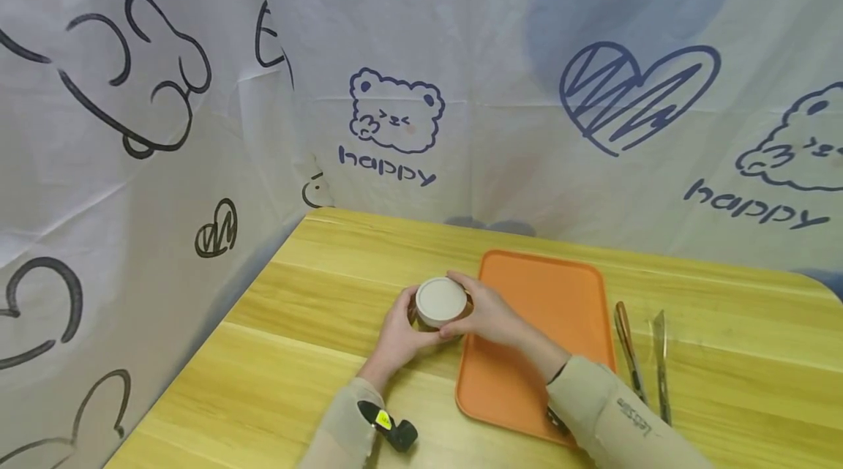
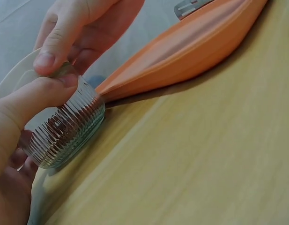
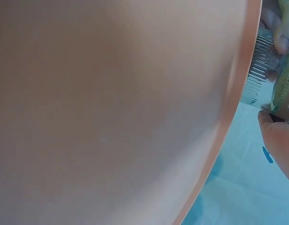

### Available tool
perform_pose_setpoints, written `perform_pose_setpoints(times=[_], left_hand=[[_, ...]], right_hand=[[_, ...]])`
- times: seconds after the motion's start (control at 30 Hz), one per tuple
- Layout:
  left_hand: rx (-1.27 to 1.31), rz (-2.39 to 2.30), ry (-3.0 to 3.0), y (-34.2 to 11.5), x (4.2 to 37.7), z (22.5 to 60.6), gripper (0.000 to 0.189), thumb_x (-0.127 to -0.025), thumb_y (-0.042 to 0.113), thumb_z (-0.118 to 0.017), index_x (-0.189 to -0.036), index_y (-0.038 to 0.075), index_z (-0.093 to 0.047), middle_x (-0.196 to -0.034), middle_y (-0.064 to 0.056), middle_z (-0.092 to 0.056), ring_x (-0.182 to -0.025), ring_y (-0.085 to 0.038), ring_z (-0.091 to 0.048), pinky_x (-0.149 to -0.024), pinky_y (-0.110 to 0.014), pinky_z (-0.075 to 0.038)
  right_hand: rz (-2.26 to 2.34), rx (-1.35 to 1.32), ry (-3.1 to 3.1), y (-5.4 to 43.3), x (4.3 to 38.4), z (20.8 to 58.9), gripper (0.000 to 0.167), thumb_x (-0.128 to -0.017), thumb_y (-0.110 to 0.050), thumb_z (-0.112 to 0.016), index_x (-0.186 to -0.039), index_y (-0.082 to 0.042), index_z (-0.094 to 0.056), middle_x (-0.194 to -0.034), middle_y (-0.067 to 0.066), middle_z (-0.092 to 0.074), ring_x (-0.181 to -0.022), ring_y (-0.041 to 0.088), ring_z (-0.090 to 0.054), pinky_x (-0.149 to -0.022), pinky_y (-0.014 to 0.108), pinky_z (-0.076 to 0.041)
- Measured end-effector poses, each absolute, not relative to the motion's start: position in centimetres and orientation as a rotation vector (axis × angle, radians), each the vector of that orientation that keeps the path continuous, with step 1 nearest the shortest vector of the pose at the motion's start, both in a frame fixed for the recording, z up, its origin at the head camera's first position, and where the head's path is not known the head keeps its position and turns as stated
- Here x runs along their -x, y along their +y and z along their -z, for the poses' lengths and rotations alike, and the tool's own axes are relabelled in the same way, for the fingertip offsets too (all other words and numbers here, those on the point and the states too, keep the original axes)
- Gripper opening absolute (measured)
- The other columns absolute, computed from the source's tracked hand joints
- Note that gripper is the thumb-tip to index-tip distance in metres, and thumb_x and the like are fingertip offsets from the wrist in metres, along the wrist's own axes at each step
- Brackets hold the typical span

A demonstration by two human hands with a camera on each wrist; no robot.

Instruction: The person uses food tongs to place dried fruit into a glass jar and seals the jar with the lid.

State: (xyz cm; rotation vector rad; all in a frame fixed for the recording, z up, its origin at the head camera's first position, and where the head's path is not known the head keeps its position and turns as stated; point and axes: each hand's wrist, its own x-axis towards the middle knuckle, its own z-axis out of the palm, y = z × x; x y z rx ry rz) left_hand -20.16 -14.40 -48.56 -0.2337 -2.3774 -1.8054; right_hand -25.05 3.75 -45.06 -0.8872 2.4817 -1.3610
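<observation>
A ribbed clear glass jar (image 2: 71, 124) with a round off-white lid (image 1: 441, 299) is held between both hands, just left of the orange tray (image 1: 527, 403). My left hand (image 1: 398, 336) grips the jar's side, its thumb near the rim. The right hand (image 1: 492, 314) holds the lid by its edge from the other side. Something dark reddish shows through the ribbed glass, too unclear to name. In the left wrist view the jar is low over the table, close to the tray's edge. The right wrist view shows only part of the jar, beyond the tray.
To the tray's right lie a knife with a brown handle (image 1: 630, 348) and metal tongs (image 1: 661, 366). The wood-grain table (image 1: 290, 352) backs onto a white cloth (image 1: 500, 162) with drawn bears and hearts. Another cloth hangs at the left.
</observation>
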Motion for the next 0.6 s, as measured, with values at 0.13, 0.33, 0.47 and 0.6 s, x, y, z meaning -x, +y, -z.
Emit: perform_pose_setpoints(times=[0.13, 0.33, 0.47, 0.6], left_hand=[[0.256, 1.777, -2.400, -14.7, 21.0, 50.0, 0.081, -0.068, 0.007, -0.086, -0.134, -0.002, -0.040, -0.133, -0.016, -0.049, -0.127, -0.030, -0.043, -0.111, -0.044, -0.029], [0.368, 1.639, -2.579, -15.7, 21.2, 49.2, 0.102, -0.068, 0.026, -0.088, -0.146, 0.001, -0.026, -0.144, -0.016, -0.037, -0.134, -0.030, -0.033, -0.112, -0.048, -0.024], [0.401, 1.459, -2.707, -16.9, 21.4, 47.5, 0.109, -0.072, 0.041, -0.083, -0.152, 0.007, -0.018, -0.152, -0.014, -0.027, -0.139, -0.030, -0.025, -0.111, -0.054, -0.023], [0.414, 1.286, -2.743, -17.3, 22.4, 45.8, 0.092, -0.083, 0.049, -0.070, -0.152, 0.012, -0.023, -0.153, -0.011, -0.027, -0.139, -0.028, -0.025, -0.112, -0.052, -0.023]], right_hand=[[1.370, 0.899, 2.449, 4.1, 25.2, 45.0, 0.098, -0.069, -0.022, -0.087, -0.145, 0.004, -0.030, -0.144, 0.022, -0.040, -0.128, 0.035, -0.043, -0.104, 0.050, -0.038], [1.350, 0.959, 2.409, 5.8, 25.1, 44.2, 0.103, -0.073, -0.028, -0.084, -0.150, -0.002, -0.021, -0.152, 0.020, -0.027, -0.135, 0.041, -0.029, -0.107, 0.055, -0.031], [1.289, 0.928, 2.493, 7.9, 24.9, 43.1, 0.102, -0.077, -0.039, -0.079, -0.153, -0.013, -0.018, -0.156, 0.012, -0.021, -0.139, 0.038, -0.022, -0.107, 0.061, -0.026], [1.246, 0.821, 2.620, 10.5, 24.9, 42.0, 0.097, -0.081, -0.049, -0.072, -0.154, -0.018, -0.016, -0.156, 0.010, -0.019, -0.140, 0.037, -0.018, -0.107, 0.064, -0.022]])
